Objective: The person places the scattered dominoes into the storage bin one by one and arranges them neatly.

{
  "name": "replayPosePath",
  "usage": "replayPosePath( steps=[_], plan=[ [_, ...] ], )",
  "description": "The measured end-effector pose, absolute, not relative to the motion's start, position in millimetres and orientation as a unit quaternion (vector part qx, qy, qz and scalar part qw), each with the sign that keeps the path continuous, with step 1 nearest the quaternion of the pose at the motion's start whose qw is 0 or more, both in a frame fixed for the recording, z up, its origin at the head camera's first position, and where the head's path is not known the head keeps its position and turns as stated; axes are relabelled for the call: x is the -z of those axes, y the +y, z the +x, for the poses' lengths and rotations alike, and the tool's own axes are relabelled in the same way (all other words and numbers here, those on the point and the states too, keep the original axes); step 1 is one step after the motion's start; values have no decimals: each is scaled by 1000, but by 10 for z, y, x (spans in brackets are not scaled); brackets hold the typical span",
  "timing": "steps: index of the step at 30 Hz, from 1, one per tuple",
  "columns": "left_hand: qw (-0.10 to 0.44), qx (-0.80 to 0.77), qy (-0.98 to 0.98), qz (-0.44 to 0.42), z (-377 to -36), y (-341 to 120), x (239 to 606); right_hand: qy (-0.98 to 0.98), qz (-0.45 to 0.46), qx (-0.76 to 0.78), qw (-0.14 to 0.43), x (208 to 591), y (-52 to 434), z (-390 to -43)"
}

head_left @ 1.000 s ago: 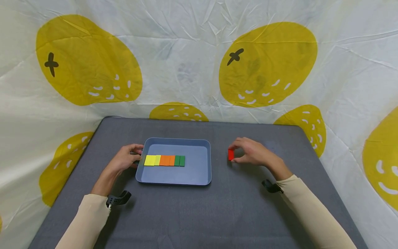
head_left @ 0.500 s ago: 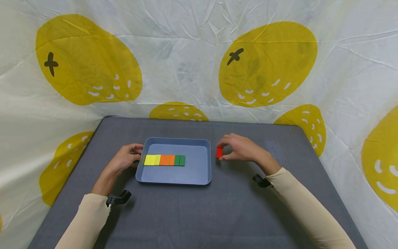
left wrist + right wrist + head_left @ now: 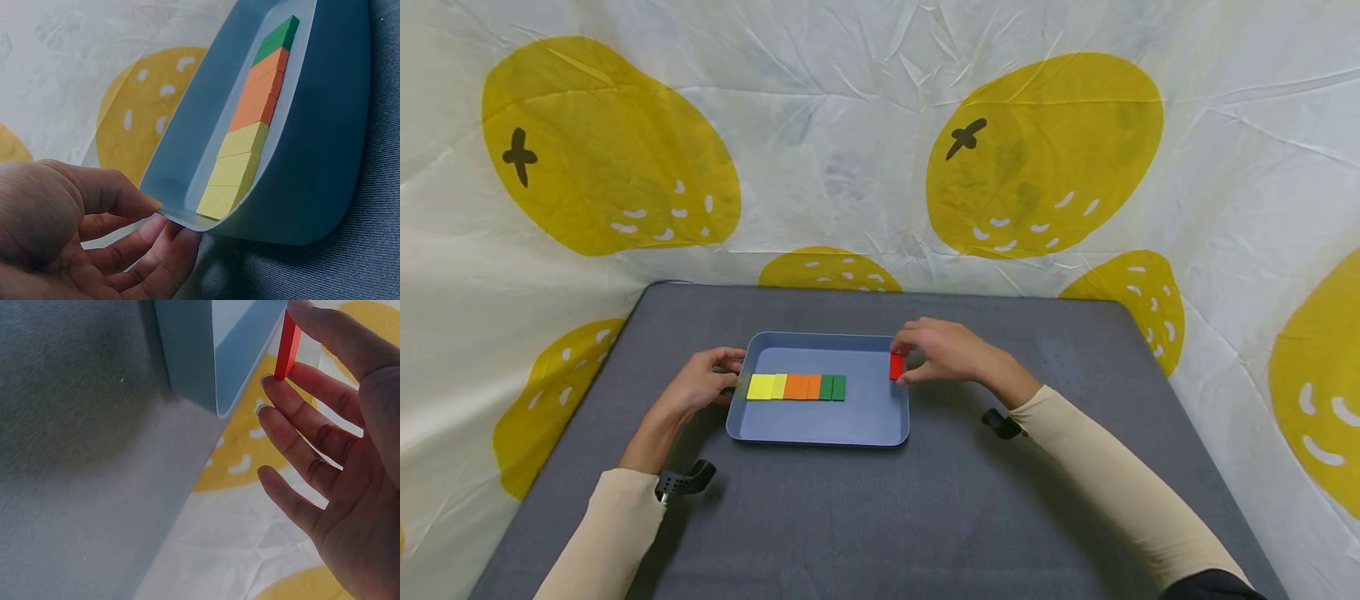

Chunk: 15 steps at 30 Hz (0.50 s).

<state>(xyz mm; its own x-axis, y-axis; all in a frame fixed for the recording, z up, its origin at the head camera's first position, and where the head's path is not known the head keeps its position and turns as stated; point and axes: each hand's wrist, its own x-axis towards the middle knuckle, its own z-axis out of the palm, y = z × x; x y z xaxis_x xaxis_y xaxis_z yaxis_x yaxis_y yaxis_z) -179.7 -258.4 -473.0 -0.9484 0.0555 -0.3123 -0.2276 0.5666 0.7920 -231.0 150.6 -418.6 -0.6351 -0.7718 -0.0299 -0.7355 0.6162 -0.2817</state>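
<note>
A white cloth with big yellow fruit shapes hangs behind my grey worktop (image 3: 925,500). In the middle of the frame sits a blue tray (image 3: 820,429) with a row of yellow, orange and green blocks (image 3: 796,387). My left hand (image 3: 700,383) pinches the tray's left rim, I think to keep it from sliding. My right hand (image 3: 943,352) pinches a red block (image 3: 897,366) between thumb and fingers, up over the tray's right edge. The right wrist view shows the red block (image 3: 287,344) is thin and that my other fingers (image 3: 300,450) stay straight. The left wrist view shows my thumb (image 3: 119,197) on top of the rim.
</note>
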Motion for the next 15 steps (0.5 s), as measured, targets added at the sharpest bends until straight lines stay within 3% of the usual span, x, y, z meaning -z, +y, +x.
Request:
replayPosePath(
  steps=[15],
  plan=[
    [151, -464, 871, -51, -1817, -2587, 4720, 892, -434, 87, 92, 4242, 1056, -2423]
  ],
)
